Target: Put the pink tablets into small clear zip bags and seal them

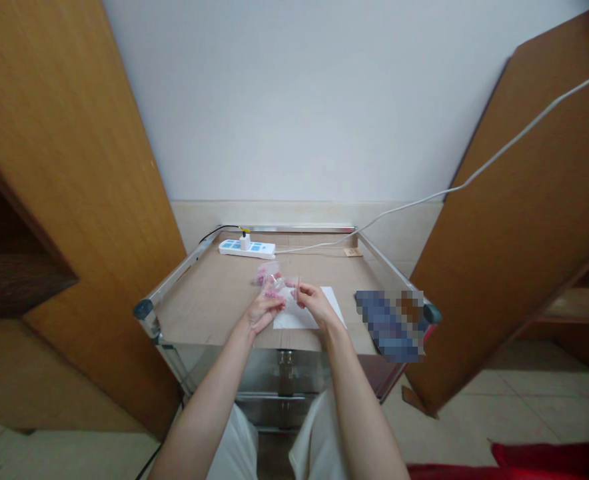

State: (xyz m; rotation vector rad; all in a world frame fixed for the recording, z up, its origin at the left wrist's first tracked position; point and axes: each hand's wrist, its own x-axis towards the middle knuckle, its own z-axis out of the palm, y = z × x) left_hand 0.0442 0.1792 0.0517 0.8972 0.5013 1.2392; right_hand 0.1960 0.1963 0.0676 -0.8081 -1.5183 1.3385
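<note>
Cardboard tabletop point(199, 300) — left hand point(264, 310) and right hand point(314, 303) pinch a clear bag of pink bits point(272, 279) over white paper point(299, 319).

The person's forearms point(207, 407) and hands point(265, 311) are bare, and loose white clothing point(237, 448) shows just below the front edge of the desk point(209, 300).

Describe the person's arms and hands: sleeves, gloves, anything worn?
Both arms are bare, with no sleeves in view on the left forearm or right forearm. The left hand and right hand wear no gloves, and no watch or bracelet shows at either wrist. A loose white garment covers the legs below.
</note>
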